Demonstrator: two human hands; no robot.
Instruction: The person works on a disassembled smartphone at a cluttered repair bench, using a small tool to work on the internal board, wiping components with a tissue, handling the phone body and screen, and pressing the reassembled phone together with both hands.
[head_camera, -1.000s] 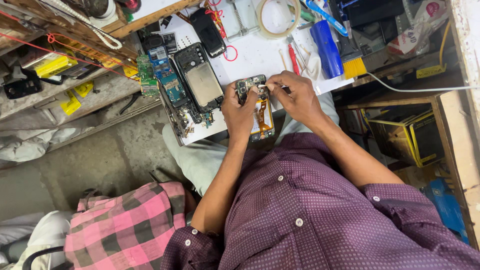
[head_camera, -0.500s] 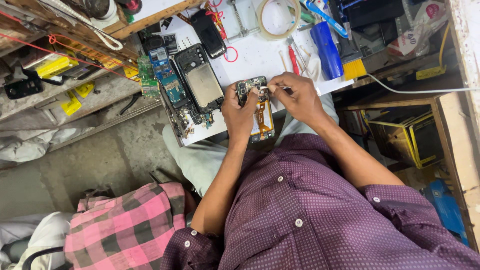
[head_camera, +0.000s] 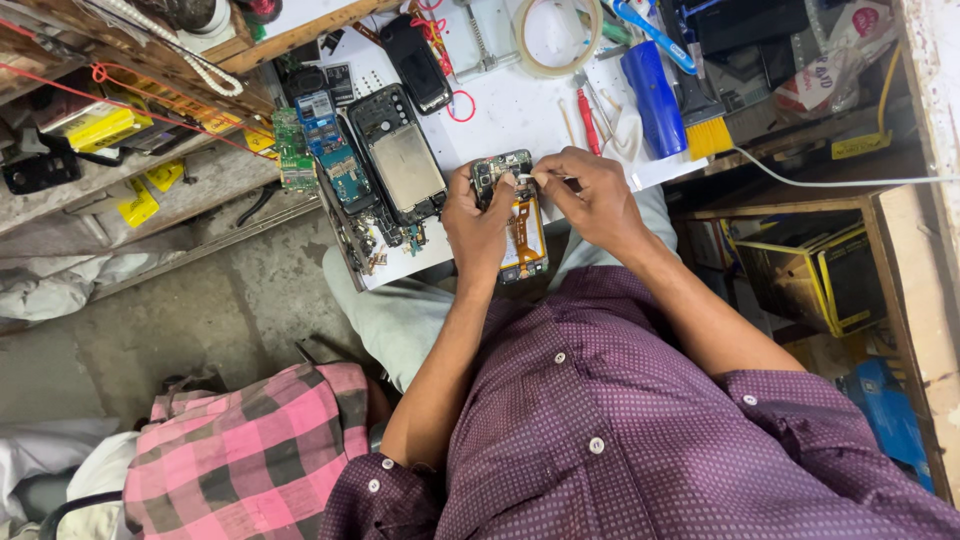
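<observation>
Head view: I look straight down over my purple dotted shirt at the white counter (head_camera: 520, 105).
Left hand (head_camera: 478, 222): my fingers wrap the opened phone (head_camera: 515, 215) from its left side, thumb up near its top end.
Right hand (head_camera: 590, 195): my fingers pinch narrow on a thin pale tool (head_camera: 530, 180), its tip touching the top of the phone; I cannot tell what kind of tool it is.
Phone: a flat rectangle with the back off, a dark circuit board at the top, a glossy orange-gold panel below; it lies at the near edge of the counter, its lower end hanging out over my lap.
Left of it: a second opened handset (head_camera: 400, 155) with a dull metal plate, and green and blue circuit boards (head_camera: 320, 150) just beside it.
Farther back: a black phone (head_camera: 415, 62), a ring of clear tape (head_camera: 558, 38), a red screwdriver (head_camera: 587, 112), a blue cylinder (head_camera: 655, 95), a yellow-bristled brush (head_camera: 700, 120).
Edges and room: parts crowd the counter; a bare strip lies between tape and hands.
</observation>
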